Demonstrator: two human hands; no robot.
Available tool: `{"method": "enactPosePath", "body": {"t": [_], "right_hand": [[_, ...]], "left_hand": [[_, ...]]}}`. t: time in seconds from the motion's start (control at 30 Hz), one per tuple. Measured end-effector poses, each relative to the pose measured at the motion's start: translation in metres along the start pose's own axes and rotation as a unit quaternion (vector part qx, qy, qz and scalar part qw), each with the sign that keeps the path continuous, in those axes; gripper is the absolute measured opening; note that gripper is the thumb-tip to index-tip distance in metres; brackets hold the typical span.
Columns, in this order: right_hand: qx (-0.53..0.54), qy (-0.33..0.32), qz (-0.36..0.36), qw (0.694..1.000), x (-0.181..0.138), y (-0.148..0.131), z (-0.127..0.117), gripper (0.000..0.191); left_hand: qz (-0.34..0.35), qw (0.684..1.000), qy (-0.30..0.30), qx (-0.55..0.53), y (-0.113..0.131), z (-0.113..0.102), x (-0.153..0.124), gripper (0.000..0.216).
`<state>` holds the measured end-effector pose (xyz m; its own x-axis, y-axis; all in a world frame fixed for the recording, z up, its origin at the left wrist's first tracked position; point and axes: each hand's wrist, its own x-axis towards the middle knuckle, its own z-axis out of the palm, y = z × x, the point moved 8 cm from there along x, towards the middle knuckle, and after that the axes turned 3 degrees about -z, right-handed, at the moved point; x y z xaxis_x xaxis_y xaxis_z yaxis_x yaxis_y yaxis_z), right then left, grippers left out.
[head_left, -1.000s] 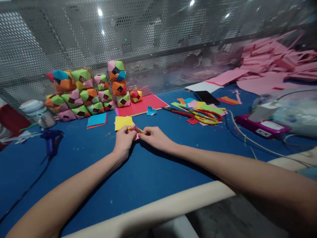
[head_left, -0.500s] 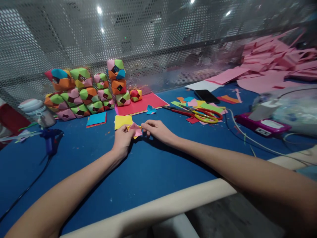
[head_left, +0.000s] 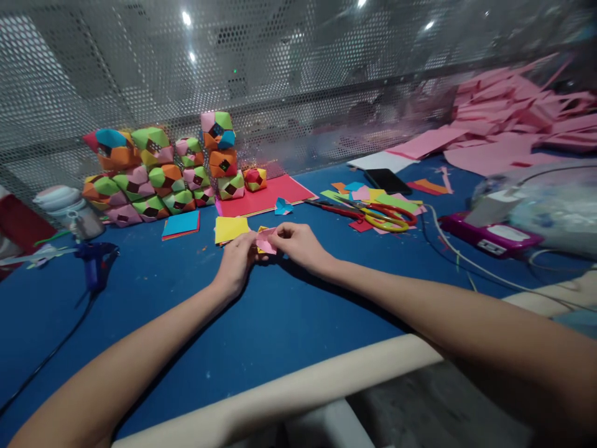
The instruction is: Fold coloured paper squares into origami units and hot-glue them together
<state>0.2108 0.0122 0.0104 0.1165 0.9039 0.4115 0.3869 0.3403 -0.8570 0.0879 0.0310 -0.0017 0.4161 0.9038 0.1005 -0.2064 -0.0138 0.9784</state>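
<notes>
Blue counter [head_left: 275, 330] spreads to a pale edge [head_left: 280, 393] at six o'clock; left hand [head_left: 236, 261] and right hand [head_left: 303, 247] pinch folded pink-and-yellow paper [head_left: 267, 241], left grip hard to see.

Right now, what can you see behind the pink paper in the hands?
Yellow paper peeks out past edges of the pink paper. Whatever lies behind the pink middle is covered; the left hand and right hand hide some edges.

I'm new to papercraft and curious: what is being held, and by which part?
Pink and yellow paper: the left hand holds it at its left side, and the right hand pinches its right side.
</notes>
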Motion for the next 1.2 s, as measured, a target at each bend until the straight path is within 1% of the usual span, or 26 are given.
{"method": "enactPosePath", "body": {"t": [0.07, 0.17, 0.3, 0.4, 0.47, 0.53, 0.57, 0.67, 0.73, 0.8, 0.9, 1.07, 1.2], "right_hand": [[0.005, 0.015, 0.006, 1.000, 0.000, 0.003, -0.001, 0.015], [0.012, 0.021, 0.007, 1.000, -0.001, 0.005, 0.000, 0.015], [0.016, -0.013, 0.005, 1.000, -0.003, 0.004, 0.008, 0.012], [0.012, -0.046, -0.011, 0.999, -0.005, 0.000, 0.013, 0.012], [0.000, -0.053, -0.028, 0.998, -0.005, -0.005, 0.012, 0.016], [-0.002, -0.043, -0.025, 0.999, -0.004, -0.006, 0.008, 0.020], [0.003, -0.034, -0.015, 0.999, -0.003, -0.005, 0.006, 0.021], [0.039, -0.007, 0.023, 0.999, -0.001, 0.002, 0.000, 0.025], [0.055, 0.005, 0.038, 0.998, 0.000, 0.005, -0.001, 0.027], [0.070, 0.012, 0.049, 0.996, 0.001, 0.009, -0.002, 0.029], [0.093, 0.015, 0.061, 0.994, 0.001, 0.015, 0.000, 0.032], [0.118, 0.010, 0.076, 0.990, 0.002, 0.024, 0.002, 0.033], [0.100, 0.015, 0.074, 0.992, 0.002, 0.022, 0.000, 0.031]], "left_hand": [[-0.010, 1.000, -0.013, -0.015, -0.002, 0.003, 0.000, 0.028], [0.007, 0.998, -0.004, 0.054, 0.000, 0.002, 0.000, 0.026], [0.021, 0.989, 0.031, 0.142, 0.001, -0.007, 0.001, 0.020], [0.054, 0.977, 0.027, 0.206, 0.004, -0.008, 0.002, 0.017], [0.070, 0.970, 0.015, 0.233, 0.007, -0.006, 0.002, 0.016], [0.064, 0.972, 0.012, 0.226, 0.006, -0.005, 0.002, 0.015], [0.057, 0.977, 0.013, 0.206, 0.006, -0.005, 0.002, 0.016], [0.028, 0.996, 0.000, 0.082, 0.002, -0.004, 0.003, 0.024], [-0.001, 1.000, -0.020, 0.004, -0.002, -0.002, 0.004, 0.028], [-0.028, 0.999, -0.027, -0.022, -0.006, 0.000, 0.005, 0.028], [-0.041, 0.999, -0.027, -0.017, -0.008, 0.000, 0.005, 0.025], [-0.038, 0.999, -0.033, -0.008, -0.009, 0.000, 0.006, 0.027], [-0.018, 0.995, 0.008, 0.094, -0.006, -0.008, 0.005, 0.024]]}}
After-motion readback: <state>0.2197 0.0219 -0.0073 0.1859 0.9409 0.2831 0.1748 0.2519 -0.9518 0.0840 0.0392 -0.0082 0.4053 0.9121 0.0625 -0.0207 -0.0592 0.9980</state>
